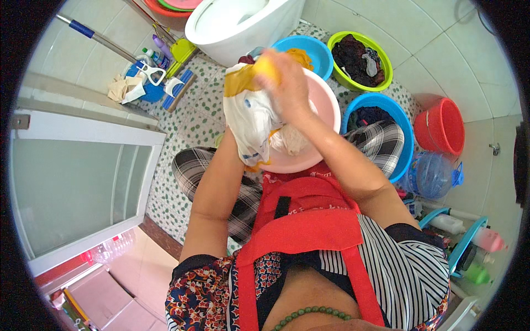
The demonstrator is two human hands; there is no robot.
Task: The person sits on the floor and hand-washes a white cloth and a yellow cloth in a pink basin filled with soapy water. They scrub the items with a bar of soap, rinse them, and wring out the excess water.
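Observation:
A white garment with yellow trim point(247, 110) is draped over my left hand, above the near left side of a pink basin point(330, 105). The cloth hides that hand's fingers; only the forearm and wrist show. My right hand point(288, 88), smeared by motion, is closed round a yellow bar of soap point(267, 68) and presses it against the garment's upper part. Pale wet cloth point(292, 139) lies inside the pink basin, beneath my right wrist.
Beyond stand a blue basin point(326, 55) with yellow cloth and a green basin point(387, 77) of dark clothes. To the right are another blue basin point(407, 143), a red bucket point(441, 128) and a large clear bottle point(432, 175). A toilet point(221, 41) is ahead; a glass door point(77, 193) is left.

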